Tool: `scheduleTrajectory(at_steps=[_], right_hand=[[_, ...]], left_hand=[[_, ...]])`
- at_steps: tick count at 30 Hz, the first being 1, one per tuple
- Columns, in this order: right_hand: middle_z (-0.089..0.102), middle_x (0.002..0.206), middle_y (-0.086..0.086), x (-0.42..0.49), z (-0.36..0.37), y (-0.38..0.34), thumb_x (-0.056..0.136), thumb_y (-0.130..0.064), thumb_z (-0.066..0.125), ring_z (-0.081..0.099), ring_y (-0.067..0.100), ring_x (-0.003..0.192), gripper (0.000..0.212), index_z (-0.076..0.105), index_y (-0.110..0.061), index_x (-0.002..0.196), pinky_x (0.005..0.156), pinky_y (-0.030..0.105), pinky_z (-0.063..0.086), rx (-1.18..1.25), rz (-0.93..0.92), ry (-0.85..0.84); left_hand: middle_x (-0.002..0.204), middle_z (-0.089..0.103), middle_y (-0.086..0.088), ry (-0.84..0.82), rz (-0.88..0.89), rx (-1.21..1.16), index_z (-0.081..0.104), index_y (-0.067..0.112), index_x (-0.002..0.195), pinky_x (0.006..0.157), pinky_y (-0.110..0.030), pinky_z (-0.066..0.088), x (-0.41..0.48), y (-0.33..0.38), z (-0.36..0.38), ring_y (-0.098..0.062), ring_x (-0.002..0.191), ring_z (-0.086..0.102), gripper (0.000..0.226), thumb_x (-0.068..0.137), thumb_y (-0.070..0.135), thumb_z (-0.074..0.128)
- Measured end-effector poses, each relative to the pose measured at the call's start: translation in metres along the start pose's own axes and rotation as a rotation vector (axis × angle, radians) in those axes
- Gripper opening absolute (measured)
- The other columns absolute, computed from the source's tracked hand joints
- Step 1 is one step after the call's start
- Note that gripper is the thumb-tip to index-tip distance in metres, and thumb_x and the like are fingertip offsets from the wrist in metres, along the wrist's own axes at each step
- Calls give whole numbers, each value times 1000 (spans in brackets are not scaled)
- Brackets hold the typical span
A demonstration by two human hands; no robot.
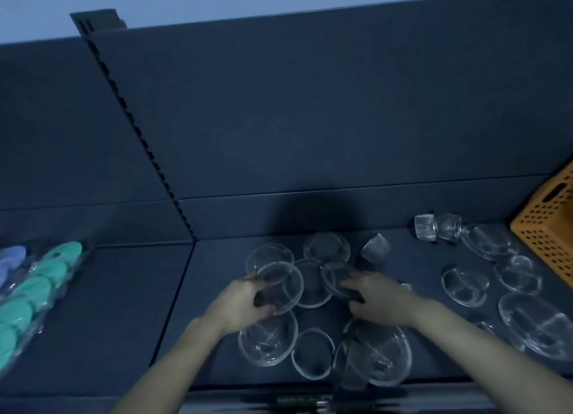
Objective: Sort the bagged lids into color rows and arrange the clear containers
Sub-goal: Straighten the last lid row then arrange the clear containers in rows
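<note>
- Head view looks down on a dark table (124, 305) scattered with clear glassware; the step in hand appears to be arranging the containers.
- The left hand (245, 302) has its fingers curled round the near rim of a shallow clear container (280, 277), which overlaps the dishes beside it.
- The right hand (383, 302) holds a second clear container (335, 274) by its near edge, fingers laid over the top and thumb lower; the picture is soft, so how firm that hold is stays uncertain.
- A middle container (311, 285) lies between the two held ones and touches both, so each should be lifted straight up before it is moved sideways, to avoid glass scraping or chipping.
- Set each piece down flat on bare felt, apart from its neighbours, and release only once it sits steady.
- The small clear cups (437, 229) lying on their sides near the orange crate (545, 230) could roll; keep the sleeves and wrists away from them.
- The bag of teal lids (40, 286) lies far left beside bluish lids (12, 255), well apart from both hands and not yet sorted into rows.
</note>
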State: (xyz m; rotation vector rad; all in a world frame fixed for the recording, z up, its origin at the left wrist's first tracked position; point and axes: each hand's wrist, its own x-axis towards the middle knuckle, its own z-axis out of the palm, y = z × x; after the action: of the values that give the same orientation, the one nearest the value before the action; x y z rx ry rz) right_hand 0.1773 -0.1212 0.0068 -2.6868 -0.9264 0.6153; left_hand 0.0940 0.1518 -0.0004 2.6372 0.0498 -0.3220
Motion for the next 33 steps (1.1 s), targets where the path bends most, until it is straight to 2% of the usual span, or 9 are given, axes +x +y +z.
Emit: scheduleTrajectory(at_steps=[2, 4, 8, 13, 15, 17, 22, 26, 33], right_hand=[[56, 78, 4, 1, -3, -7, 82, -22, 45, 51, 21, 75, 11, 46, -14, 74, 67, 32, 39, -47, 55, 36], [52, 71, 4, 1, -3, -11, 83, -22, 45, 52, 23, 71, 15, 42, -15, 70, 65, 34, 40, -20, 97, 58], [62, 87, 12, 1, 1, -23, 90, -24, 44, 60, 32, 82, 12, 50, -15, 84, 67, 33, 43, 56, 149, 160], [55, 74, 9, -3, -2, -32, 95, -14, 40, 57, 32, 76, 20, 46, -10, 75, 65, 34, 39, 192, 213, 374], [53, 71, 9, -4, -3, -29, 93, -10, 41, 54, 33, 72, 21, 44, -10, 73, 64, 35, 38, 241, 295, 480], [58, 73, 12, -4, -6, -26, 95, -10, 42, 55, 33, 72, 22, 49, -5, 75, 65, 35, 39, 335, 374, 588], [60, 68, 17, 9, -18, -28, 97, -5, 41, 63, 28, 65, 27, 58, 3, 78, 64, 44, 58, 924, 478, 615], [63, 72, 17, 19, -26, -42, 99, -7, 41, 64, 27, 67, 25, 59, -1, 82, 53, 33, 57, 1176, 459, 518], [65, 70, 14, 41, -23, -49, 97, -6, 43, 66, 25, 65, 23, 55, -5, 77, 54, 33, 56, 1208, 464, 428]], left_hand=[[104, 57, 9, 8, 23, 8, 66, 22, 108, 82, -31, 51, 1, -3, -7, -13, 92, 59, 30, 87, 43, 59], [117, 54, 5, -49, 6, 3, 61, 24, 118, 85, -27, 48, 3, -5, -9, -12, 104, 56, 54, 79, 61, 59], [159, -1, -8, -91, 61, 162, 48, 14, 135, 114, -33, 26, 11, 4, 3, -23, 144, 17, 95, 64, 74, 63], [156, 15, -15, -78, 108, 160, 57, 9, 121, 109, -32, 33, 19, 13, 4, -27, 142, 23, 59, 77, 49, 65], [142, 42, -11, -20, 145, 22, 63, 8, 91, 95, -34, 45, 19, 15, -2, -26, 128, 44, 26, 86, 32, 57], [120, 58, -14, 116, 156, -84, 54, 3, 71, 86, -38, 47, 19, 13, -8, -29, 110, 57, 28, 93, 19, 49], [76, 60, -8, 466, -121, -549, 58, -3, 82, 58, -21, 40, 22, -11, -29, -23, 74, 57, 29, 99, 15, 43], [89, 66, -11, 475, -452, -1450, 55, 6, 97, 64, -28, 54, 23, -36, -42, -22, 75, 67, 25, 103, 15, 33], [86, 61, -15, 535, -641, -1521, 53, -4, 104, 60, -29, 57, 26, -83, -36, -25, 74, 62, 16, 98, 1, 39]])
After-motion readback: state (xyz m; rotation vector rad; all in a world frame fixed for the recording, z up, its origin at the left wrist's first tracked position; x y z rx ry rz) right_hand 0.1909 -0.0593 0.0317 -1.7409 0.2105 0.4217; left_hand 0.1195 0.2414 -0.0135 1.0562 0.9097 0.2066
